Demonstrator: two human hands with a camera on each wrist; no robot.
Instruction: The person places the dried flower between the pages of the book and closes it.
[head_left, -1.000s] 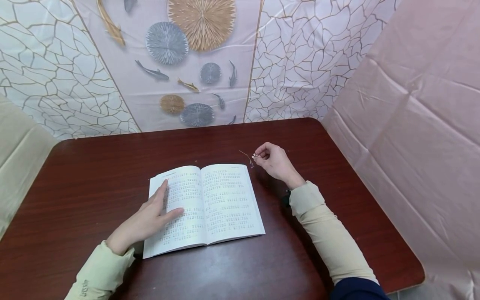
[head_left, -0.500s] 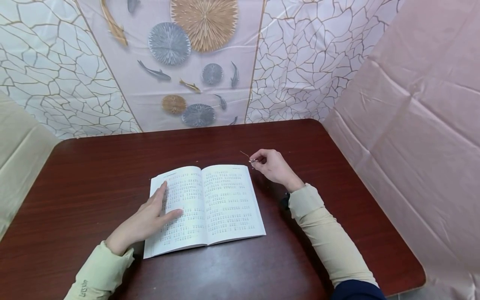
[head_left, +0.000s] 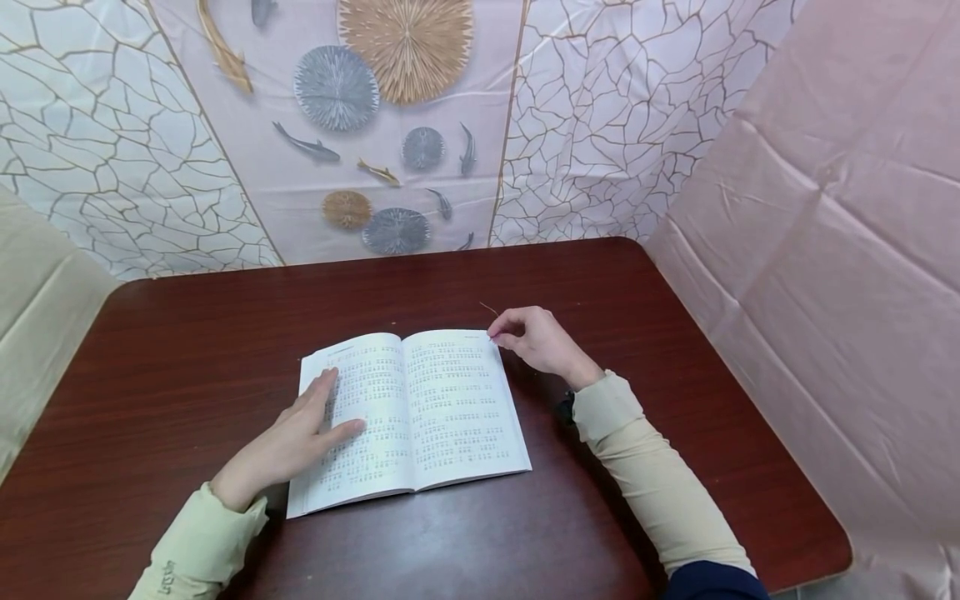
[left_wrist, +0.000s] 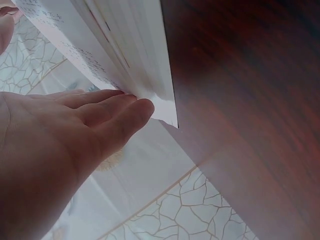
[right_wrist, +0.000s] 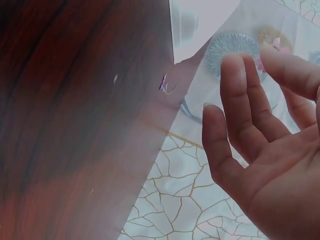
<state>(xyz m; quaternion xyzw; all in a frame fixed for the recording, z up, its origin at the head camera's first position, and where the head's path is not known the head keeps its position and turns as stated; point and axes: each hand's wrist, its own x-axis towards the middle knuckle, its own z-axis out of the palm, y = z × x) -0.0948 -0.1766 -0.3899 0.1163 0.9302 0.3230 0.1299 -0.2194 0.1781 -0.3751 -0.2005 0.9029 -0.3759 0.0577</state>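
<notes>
An open book (head_left: 450,408) with printed pages lies on the dark red-brown table. My left hand (head_left: 296,433) rests on its left page, fingers straight and thumb spread toward the middle. In the left wrist view, the fingertips (left_wrist: 145,107) lie at the book's page edges (left_wrist: 145,55). At the top right corner of the right page, my right hand (head_left: 543,340) pinches a small pink flower (right_wrist: 278,48) between thumb and index finger; its other fingers are loosely bent. On the table beyond that corner lies a little purple sprig (right_wrist: 163,84) with a thin stem (head_left: 488,307).
The brown table (head_left: 187,333) extends around the book on all sides. A patterned cloth (head_left: 600,125) hangs behind its far edge, and a plain pinkish cloth (head_left: 840,250) stands along the right. A tiny pale scrap (right_wrist: 115,78) lies near the sprig.
My right hand has moved left and nearer, from beside the thin sprig to the book's top right corner, carrying the small flower. The left hand has stayed on the left page.
</notes>
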